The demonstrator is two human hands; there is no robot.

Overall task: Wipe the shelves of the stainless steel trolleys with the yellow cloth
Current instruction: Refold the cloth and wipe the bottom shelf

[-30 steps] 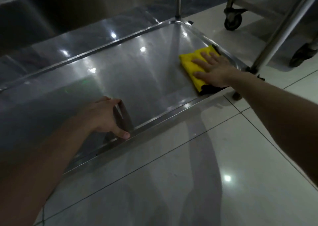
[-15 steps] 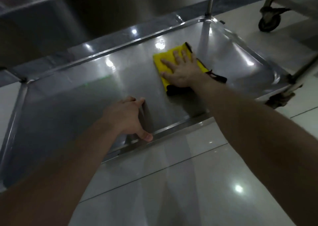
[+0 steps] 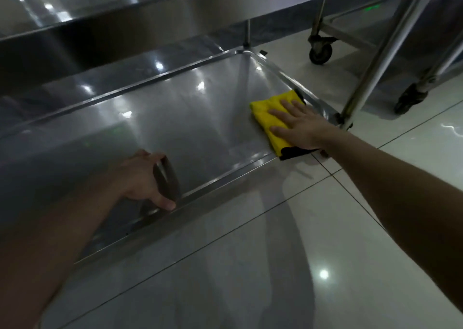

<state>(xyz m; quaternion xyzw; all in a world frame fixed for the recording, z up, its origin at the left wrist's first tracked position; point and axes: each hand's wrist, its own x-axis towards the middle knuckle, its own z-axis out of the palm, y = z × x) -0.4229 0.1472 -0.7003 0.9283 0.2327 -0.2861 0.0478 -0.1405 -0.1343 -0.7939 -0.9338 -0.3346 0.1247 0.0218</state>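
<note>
the right hand (image 3: 304, 125) lies flat on the yellow cloth (image 3: 266, 114), fingers (image 3: 278, 114) straight and slightly spread, pressing it onto the bottom shelf (image 3: 175, 128) of the steel trolley, at the shelf's near right corner just beside the upright post (image 3: 370, 70). the cloth is folded, a dark edge showing under the wrist. the left hand (image 3: 140, 178) rests on the shelf's near rim (image 3: 225, 178), thumb along the rim, fingers bent down onto the steel, holding nothing. a caster (image 3: 320, 52) of another trolley stands on the tiled floor (image 3: 275, 266) beyond
</note>
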